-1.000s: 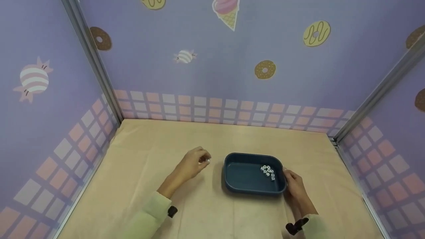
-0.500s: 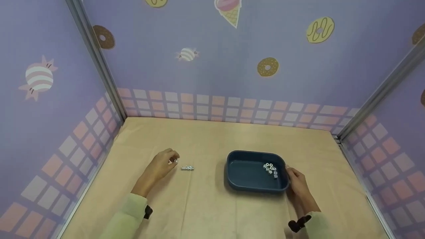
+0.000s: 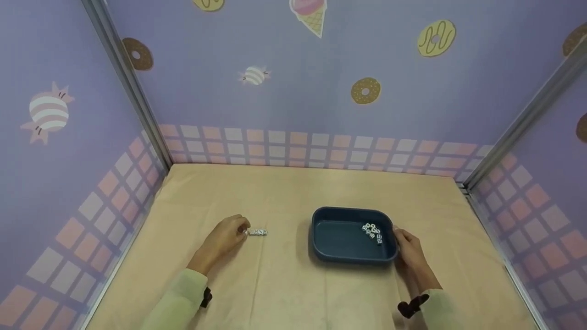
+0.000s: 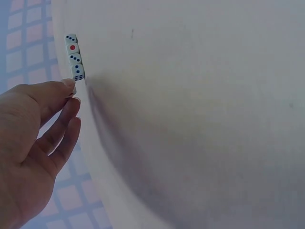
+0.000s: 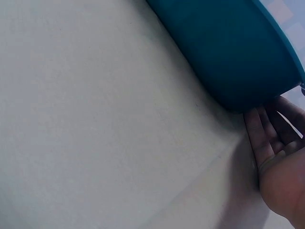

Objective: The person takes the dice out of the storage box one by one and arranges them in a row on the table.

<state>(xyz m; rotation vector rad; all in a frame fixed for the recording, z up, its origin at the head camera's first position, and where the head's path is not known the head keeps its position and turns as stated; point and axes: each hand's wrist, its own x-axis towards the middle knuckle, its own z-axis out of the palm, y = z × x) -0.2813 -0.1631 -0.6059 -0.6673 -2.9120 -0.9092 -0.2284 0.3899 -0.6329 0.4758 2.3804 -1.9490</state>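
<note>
My left hand (image 3: 224,236) pinches a white die (image 4: 72,91) between thumb and fingertips, largely hidden by them. It is at the left end of a straight row of dice (image 3: 258,232) on the table; whether the held die touches the row is hard to tell. In the left wrist view the row's dice (image 4: 75,58) show blue pips and one red pip. My right hand (image 3: 411,252) grips the right end of a dark blue rectangular dish (image 3: 353,261), thumb at the rim and fingers (image 5: 257,131) against the outside low down. Several loose dice (image 3: 372,232) lie in the dish's right part.
A beige cloth (image 3: 293,293) covers the table. Purple patterned walls (image 3: 293,105) stand at the back and both sides, with metal posts (image 3: 137,96) at the corners. Dark bands (image 3: 412,306) sit at both wrists.
My left hand has moved left from beside the dish to the row's left end, bringing the pinched die down to it. The row came into sight. My right hand stays at the dish.
</note>
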